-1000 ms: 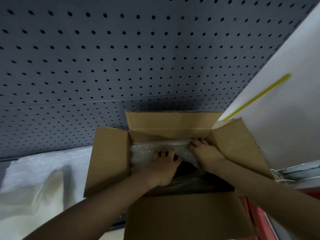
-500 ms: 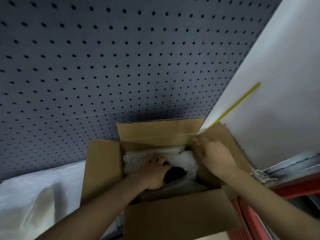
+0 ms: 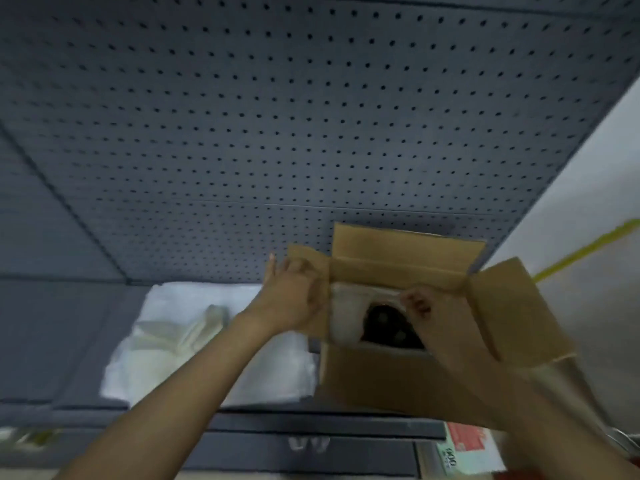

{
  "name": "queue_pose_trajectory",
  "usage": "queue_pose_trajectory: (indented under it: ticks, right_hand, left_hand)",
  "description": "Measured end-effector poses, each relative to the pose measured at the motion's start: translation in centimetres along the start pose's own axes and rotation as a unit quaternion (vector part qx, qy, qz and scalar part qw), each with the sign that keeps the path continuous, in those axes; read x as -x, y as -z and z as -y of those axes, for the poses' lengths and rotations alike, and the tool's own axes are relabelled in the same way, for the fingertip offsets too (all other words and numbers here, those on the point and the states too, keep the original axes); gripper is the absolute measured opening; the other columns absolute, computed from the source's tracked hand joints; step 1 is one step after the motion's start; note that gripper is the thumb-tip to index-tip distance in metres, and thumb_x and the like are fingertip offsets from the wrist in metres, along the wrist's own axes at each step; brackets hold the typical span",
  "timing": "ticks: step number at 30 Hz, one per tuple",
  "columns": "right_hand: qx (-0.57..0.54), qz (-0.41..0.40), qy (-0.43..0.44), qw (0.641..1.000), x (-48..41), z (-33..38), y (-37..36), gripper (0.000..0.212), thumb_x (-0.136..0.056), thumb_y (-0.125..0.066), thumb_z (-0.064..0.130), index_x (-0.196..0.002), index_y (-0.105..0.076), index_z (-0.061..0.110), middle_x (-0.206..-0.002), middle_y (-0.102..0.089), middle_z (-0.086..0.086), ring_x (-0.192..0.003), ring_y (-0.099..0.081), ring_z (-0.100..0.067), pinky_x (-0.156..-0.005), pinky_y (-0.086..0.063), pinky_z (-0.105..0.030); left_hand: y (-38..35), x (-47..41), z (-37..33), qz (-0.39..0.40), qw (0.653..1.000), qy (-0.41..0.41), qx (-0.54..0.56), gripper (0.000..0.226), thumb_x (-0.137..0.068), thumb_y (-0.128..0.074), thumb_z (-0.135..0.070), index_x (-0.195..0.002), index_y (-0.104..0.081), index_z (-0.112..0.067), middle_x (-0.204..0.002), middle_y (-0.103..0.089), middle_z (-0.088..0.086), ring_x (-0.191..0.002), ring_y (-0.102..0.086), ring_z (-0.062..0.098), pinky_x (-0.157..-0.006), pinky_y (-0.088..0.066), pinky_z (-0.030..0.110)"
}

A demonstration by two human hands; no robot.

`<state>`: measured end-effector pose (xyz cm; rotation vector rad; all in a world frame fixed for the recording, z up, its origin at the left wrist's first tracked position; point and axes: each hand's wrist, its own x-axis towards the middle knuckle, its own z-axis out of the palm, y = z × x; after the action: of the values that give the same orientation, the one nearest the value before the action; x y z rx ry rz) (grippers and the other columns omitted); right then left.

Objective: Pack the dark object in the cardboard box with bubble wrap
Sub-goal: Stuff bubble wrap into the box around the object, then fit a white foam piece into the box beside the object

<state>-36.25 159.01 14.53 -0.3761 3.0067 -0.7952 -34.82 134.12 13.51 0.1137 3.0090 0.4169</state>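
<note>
- Cardboard box (image 3: 374,375): open, four flaps up, at the right end of the bench.
- Dark object (image 3: 386,327): inside the box, part bare; bubble wrap (image 3: 346,315) lies on the side of it nearer the box's left wall.
- Left hand (image 3: 294,294): outside the box's left wall, fingers closed on the left flap (image 3: 306,259).
- Right hand (image 3: 431,315): over the box opening, fingertips pinching the wrap edge.
- Risk, judged: folding flaps now would leave the object's bare part unpadded; pulling the wrap may uncover more.
</note>
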Motion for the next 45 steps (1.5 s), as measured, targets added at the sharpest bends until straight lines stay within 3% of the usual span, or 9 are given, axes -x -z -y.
queue_pose_trajectory:
  ticks: [8,13,16,19,26,33,35,39,45]
  right_hand:
    - [-0.211,0.181,0.153,0.948,6.4,17.1,-12.5,0.014,-0.083,-0.062,0.015,-0.091,-0.069,0.024,-0.087,-0.069,0.009,-0.077,-0.064,-0.010,-0.073,-0.054,-0.027]
    - [-0.252,0.239,-0.076,0.935,3.6,23.3,-22.2,0.050,-0.082,-0.071,0.029,-0.125,-0.053,0.012,-0.119,-0.057,0.000,-0.108,-0.056,-0.018,-0.078,-0.038,-0.017]
    - [-0.345,0.222,-0.289,0.865,-0.7,24.8,-26.8,0.099,-0.069,-0.076,0.053,-0.144,-0.030,0.009,-0.142,-0.044,-0.009,-0.125,-0.048,-0.029,-0.096,-0.043,-0.033]
    - [-0.309,0.135,-0.389,0.858,-4.1,24.5,-29.7,0.127,-0.056,-0.078,0.064,-0.151,-0.012,0.012,-0.157,-0.020,-0.013,-0.141,-0.025,-0.034,-0.115,-0.027,-0.049]
    - [-0.241,0.318,-0.406,0.822,-4.8,21.4,-33.3,0.075,-0.068,-0.079,0.040,-0.130,-0.054,0.006,-0.127,-0.058,-0.018,-0.111,-0.057,-0.036,-0.099,-0.047,-0.051]
    - [-0.330,0.307,-0.240,0.860,-1.5,24.8,-27.9,0.049,-0.070,-0.080,0.017,-0.116,-0.060,0.019,-0.107,-0.071,-0.009,-0.094,-0.068,-0.029,-0.083,-0.057,-0.047]
    - [-0.367,0.286,-0.189,0.864,-1.2,26.1,-25.8,0.034,-0.079,-0.074,0.010,-0.109,-0.061,0.021,-0.104,-0.071,-0.006,-0.093,-0.068,-0.026,-0.081,-0.057,-0.045]
    - [-0.477,0.202,-0.194,0.833,-1.6,26.8,-22.5,0.036,-0.079,-0.071,0.003,-0.110,-0.061,0.018,-0.100,-0.072,-0.011,-0.089,-0.069,-0.030,-0.071,-0.059,-0.043]
    - [-0.589,0.154,-0.237,0.757,-2.2,25.8,-19.4,0.049,-0.071,-0.074,0.009,-0.119,-0.062,0.008,-0.102,-0.073,-0.014,-0.088,-0.070,-0.028,-0.063,-0.059,-0.035]
  left_hand:
    - [0.1,11.6,15.7,0.014,0.979,0.202,-0.001,0.050,-0.093,-0.054,-0.038,-0.140,-0.044,-0.026,-0.149,-0.040,0.005,-0.139,-0.034,0.024,-0.119,-0.010,0.050]
    - [-2.1,15.7,24.3,0.095,0.961,0.252,0.064,0.053,-0.093,-0.053,-0.037,-0.142,-0.041,-0.027,-0.150,-0.036,0.005,-0.136,-0.037,0.028,-0.116,-0.022,0.047]
    - [-2.8,17.4,28.9,0.144,0.956,0.242,0.086,0.055,-0.094,-0.051,-0.037,-0.146,-0.036,-0.026,-0.153,-0.028,0.005,-0.138,-0.033,0.027,-0.117,-0.021,0.043]
    - [-2.3,18.7,32.1,0.154,0.954,0.239,0.090,0.054,-0.095,-0.050,-0.035,-0.146,-0.036,-0.026,-0.154,-0.027,0.004,-0.138,-0.033,0.026,-0.118,-0.019,0.040]
    - [-3.2,21.2,36.1,0.129,0.924,0.252,0.256,0.043,-0.095,-0.055,-0.030,-0.136,-0.048,-0.023,-0.146,-0.037,-0.004,-0.128,-0.045,0.014,-0.105,-0.031,0.018]
    - [-1.5,18.6,34.3,0.124,0.803,0.286,0.508,0.093,-0.076,-0.050,-0.076,-0.151,-0.017,-0.032,-0.152,-0.032,-0.009,-0.140,-0.035,0.019,-0.114,-0.030,0.040]
    - [-0.3,17.2,33.3,0.114,0.728,0.305,0.603,0.108,-0.064,-0.061,-0.077,-0.150,-0.007,-0.040,-0.152,-0.036,-0.003,-0.136,-0.041,0.024,-0.113,-0.032,0.044]
    - [0.9,15.1,31.5,0.083,0.715,0.287,0.632,0.127,-0.054,-0.085,-0.058,-0.149,-0.002,-0.041,-0.146,-0.043,-0.003,-0.124,-0.052,0.022,-0.106,-0.041,0.045]
    - [2.8,14.3,29.4,0.141,0.670,0.199,0.701,0.066,-0.079,-0.077,-0.037,-0.136,-0.047,-0.024,-0.123,-0.068,0.005,-0.110,-0.066,0.027,-0.097,-0.048,0.046]
